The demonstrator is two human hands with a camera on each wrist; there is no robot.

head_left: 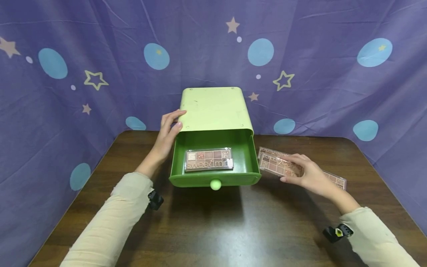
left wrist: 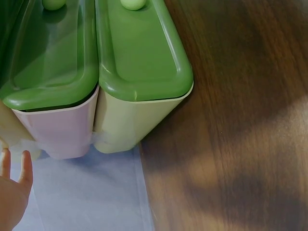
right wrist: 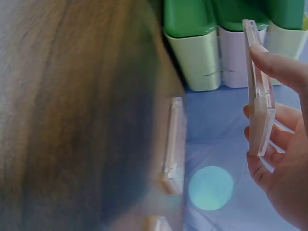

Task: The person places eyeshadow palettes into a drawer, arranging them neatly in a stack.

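Observation:
A small drawer cabinet [head_left: 213, 107] with a pale green top stands on the table, its green top drawer [head_left: 215, 180] pulled out. Inside the drawer lies an eyeshadow palette [head_left: 209, 159] with a clear lid. My left hand [head_left: 166, 135] rests at the cabinet's upper left edge, fingertips on the top; in the left wrist view only part of that hand [left wrist: 14, 192] shows. To the right of the drawer, my right hand [head_left: 310, 174] pinches another eyeshadow palette [head_left: 278, 165] between thumb and fingers. The right wrist view catches this palette [right wrist: 260, 91] edge-on, in front of the cabinet.
More palettes lie on the brown table [head_left: 213, 226]: one palette [head_left: 271, 151] behind the held one, another palette [head_left: 337, 180] partly behind my right wrist. Lower drawers with green fronts [left wrist: 144, 53] show in the wrist views. A purple patterned cloth [head_left: 213, 66] hangs behind.

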